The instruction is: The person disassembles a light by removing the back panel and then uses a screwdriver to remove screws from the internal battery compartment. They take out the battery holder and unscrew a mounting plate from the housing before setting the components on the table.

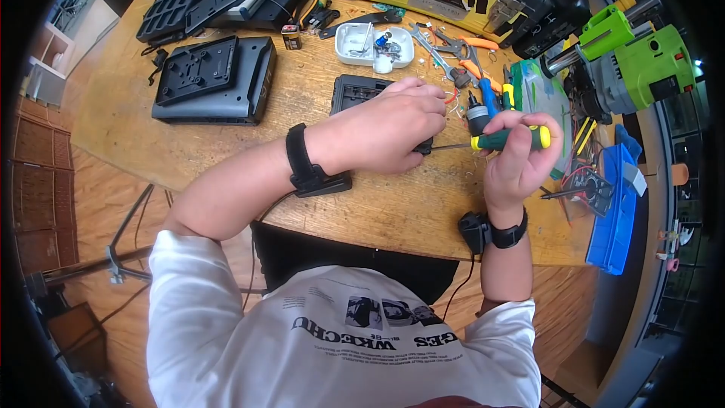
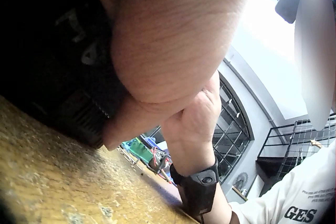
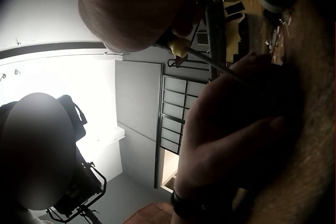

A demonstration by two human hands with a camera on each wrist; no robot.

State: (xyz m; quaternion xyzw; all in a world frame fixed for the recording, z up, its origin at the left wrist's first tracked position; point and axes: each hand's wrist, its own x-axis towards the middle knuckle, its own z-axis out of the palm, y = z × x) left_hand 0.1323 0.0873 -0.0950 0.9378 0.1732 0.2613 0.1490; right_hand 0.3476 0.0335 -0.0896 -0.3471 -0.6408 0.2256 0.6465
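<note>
On the wooden bench, a black plastic device casing (image 1: 353, 91) lies partly hidden under my left hand (image 1: 393, 125). That hand grips it from above, and in the left wrist view the thumb lies along the vented side of the casing (image 2: 73, 113). My right hand (image 1: 513, 170) holds a screwdriver (image 1: 502, 139) with a green and yellow handle. Its thin metal shaft points left, level with the bench, at the right side of the casing near the left thumb. The tip is hidden by the casing and the left hand.
A second black casing (image 1: 257, 79) lies at the left. Behind my left hand stands a white tray (image 1: 351, 53) of small parts. Pliers, wires and a blue-handled tool (image 1: 488, 95) lie right of it. A yellow toolbox (image 1: 438, 0), green power tool (image 1: 642, 64) and blue bin (image 1: 612, 219) border the bench.
</note>
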